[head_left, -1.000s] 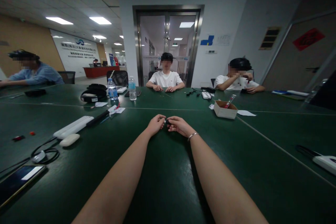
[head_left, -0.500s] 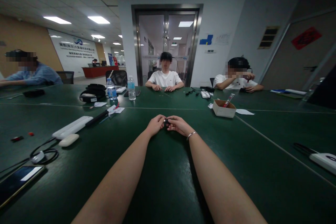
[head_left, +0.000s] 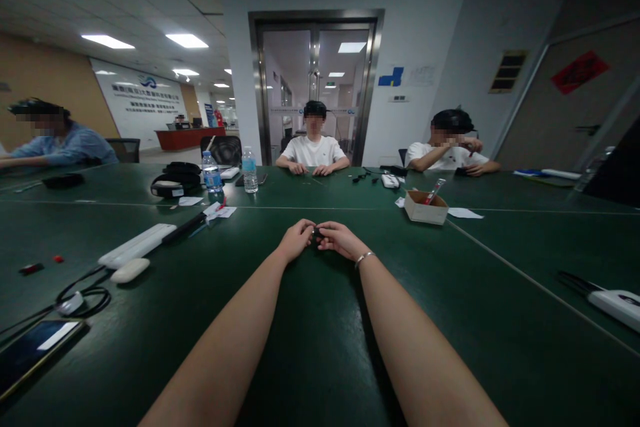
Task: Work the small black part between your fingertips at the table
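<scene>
Position virtually unchanged, our left hand (head_left: 296,240) and right hand (head_left: 341,240) remain together, pinching one small dark object (head_left: 316,232), so handling continues.

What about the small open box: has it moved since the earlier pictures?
No: the small open box keeps its place against the diagonal table seam beside it; both slide slightly left together, which suggests the camera shifted.
</scene>
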Motion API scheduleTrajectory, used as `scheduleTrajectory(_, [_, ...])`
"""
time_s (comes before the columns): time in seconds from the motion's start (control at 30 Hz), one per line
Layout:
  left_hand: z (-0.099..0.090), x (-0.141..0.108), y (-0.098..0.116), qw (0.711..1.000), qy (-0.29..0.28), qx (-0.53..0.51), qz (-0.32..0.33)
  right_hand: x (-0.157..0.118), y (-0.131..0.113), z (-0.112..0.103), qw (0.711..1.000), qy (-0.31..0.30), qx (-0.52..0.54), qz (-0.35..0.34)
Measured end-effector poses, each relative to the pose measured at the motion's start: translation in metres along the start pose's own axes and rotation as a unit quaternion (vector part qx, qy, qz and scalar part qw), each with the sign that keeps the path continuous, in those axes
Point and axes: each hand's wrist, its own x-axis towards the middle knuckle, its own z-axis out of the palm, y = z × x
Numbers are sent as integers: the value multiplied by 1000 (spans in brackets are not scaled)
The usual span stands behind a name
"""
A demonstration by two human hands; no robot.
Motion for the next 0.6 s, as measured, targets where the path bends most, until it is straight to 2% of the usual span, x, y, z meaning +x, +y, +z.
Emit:
scheduleTrajectory(0.17, [0,-1,2,1000,-6,12,15,1,1,0,1000,3,4,-1])
scheduleTrajectory(0.6, [-1,-2,2,1000,-2,13,5,2,1,-3,1000,-11,6,-2])
